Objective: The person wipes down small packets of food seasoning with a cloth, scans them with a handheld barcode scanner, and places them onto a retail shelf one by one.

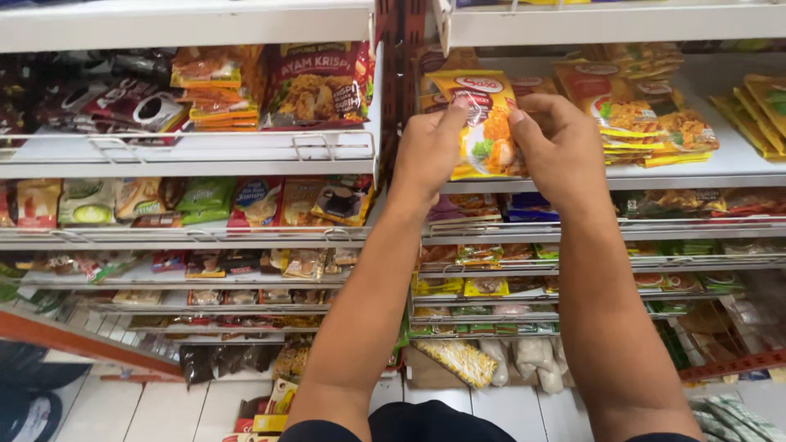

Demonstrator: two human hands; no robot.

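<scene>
Glossy plastic yellow sachet (pixel 485 123), white metal shelf (pixel 720 168)

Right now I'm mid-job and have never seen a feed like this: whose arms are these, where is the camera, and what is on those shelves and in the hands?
There is no machine here. The one picture comes from a camera worn on a person's head, looking forward and down along their own two bare arms at shop shelving.

The left hand and the right hand together hold one yellow seasoning-flour packet upright, gripping its edges with the fingers, just above the white shelf. To the right on that shelf lies a stack of similar yellow packets.

On the left bay sit a red crispy-coating packet and dark coffee sachets. Lower wire-fronted shelves carry many small sachets, too small to tell apart. White floor tiles show at the bottom.
</scene>
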